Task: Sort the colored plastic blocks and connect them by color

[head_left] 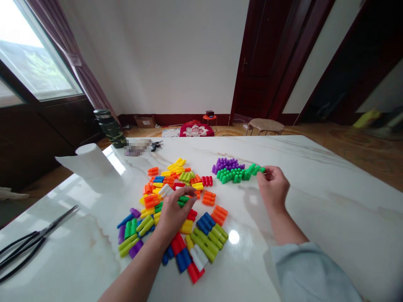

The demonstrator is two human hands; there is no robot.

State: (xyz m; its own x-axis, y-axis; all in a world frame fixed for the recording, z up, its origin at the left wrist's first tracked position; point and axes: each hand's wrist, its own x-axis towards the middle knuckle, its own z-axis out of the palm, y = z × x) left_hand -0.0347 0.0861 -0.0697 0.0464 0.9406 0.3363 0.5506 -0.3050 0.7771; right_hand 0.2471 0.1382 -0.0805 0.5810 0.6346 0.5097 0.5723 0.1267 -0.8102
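Left hand (pixel 172 212) on block pile (pixel 176 209), right hand (pixel 273 184) pinching green blocks (pixel 237 175) (beside purple ones (pixel 227 164)).

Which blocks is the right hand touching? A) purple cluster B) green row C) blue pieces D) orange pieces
B: the right hand pinches the end of the green row beside the purple cluster, while the left hand rests on the mixed pile of blocks.

block pile (pixel 176 209) mid-table (pixel 315 188) | sorted blocks (pixel 234 171) far right of it | scissors (pixel 28 243) near left | paper roll (pixel 90 161), probably flask (pixel 111 128) far left
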